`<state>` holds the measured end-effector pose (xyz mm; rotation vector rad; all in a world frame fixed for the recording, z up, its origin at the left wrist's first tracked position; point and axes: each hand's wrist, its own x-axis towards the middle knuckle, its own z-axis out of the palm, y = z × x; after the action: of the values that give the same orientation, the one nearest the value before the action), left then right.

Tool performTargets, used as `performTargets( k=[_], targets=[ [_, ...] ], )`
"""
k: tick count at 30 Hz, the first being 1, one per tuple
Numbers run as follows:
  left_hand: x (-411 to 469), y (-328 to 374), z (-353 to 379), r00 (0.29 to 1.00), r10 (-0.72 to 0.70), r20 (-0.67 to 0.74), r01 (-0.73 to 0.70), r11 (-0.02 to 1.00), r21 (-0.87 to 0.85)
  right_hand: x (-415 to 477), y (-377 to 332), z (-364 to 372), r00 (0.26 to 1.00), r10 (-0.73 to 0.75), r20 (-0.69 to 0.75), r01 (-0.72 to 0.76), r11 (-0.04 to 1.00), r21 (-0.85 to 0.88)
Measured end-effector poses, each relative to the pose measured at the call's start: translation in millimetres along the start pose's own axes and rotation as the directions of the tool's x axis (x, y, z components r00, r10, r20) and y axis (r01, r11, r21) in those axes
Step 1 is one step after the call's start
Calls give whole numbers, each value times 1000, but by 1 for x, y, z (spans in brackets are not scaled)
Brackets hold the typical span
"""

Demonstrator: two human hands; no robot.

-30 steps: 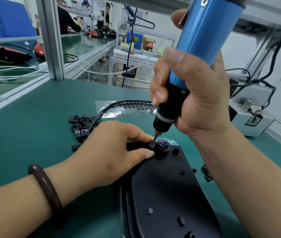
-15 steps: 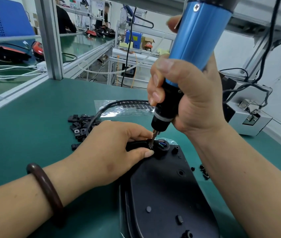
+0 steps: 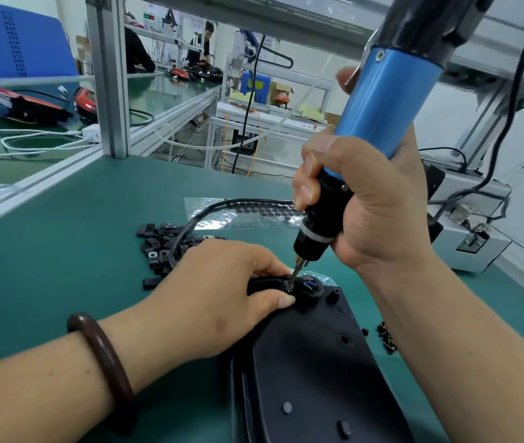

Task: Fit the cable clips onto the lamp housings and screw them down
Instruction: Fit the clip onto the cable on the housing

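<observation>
A black lamp housing (image 3: 312, 372) lies on the green bench in front of me. At its far end my left hand (image 3: 222, 292) pinches a black cable clip (image 3: 267, 282) against the housing, beside the round cable inlet with coloured wires (image 3: 310, 287). My right hand (image 3: 372, 203) grips a blue electric screwdriver (image 3: 379, 113), held nearly upright. Its bit (image 3: 294, 276) stands on the clip between my left thumb and fingers. A black cable (image 3: 196, 215) runs from under my left hand in an arc to the back.
A heap of spare black clips (image 3: 161, 244) lies left of my hand. Several small black screws (image 3: 385, 338) sit right of the housing. A clear sheet of black dots (image 3: 254, 215) lies behind. A grey box (image 3: 468, 238) stands at the right; an aluminium post (image 3: 110, 91) at back left.
The screwdriver has sunk slightly lower over the clip, its bit still on the same spot. My left hand keeps its pinch on the clip.
</observation>
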<state>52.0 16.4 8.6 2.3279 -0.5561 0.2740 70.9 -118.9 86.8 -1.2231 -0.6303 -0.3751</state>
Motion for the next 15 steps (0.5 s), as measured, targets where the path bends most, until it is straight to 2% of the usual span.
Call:
performTargets(
  k=[4, 7, 15],
  targets=[
    [1, -1, -1, 1000, 16, 2, -16, 1000, 7, 0, 1, 2, 997, -33, 65, 34, 999, -13],
    [2, 0, -4, 999, 37, 26, -36, 999, -22, -3, 0, 2, 987, -37, 156, 29, 998, 54],
    [4, -2, -2, 1000, 24, 4, -24, 999, -22, -5, -5, 2, 998, -7, 69, 6, 1000, 15]
  ],
)
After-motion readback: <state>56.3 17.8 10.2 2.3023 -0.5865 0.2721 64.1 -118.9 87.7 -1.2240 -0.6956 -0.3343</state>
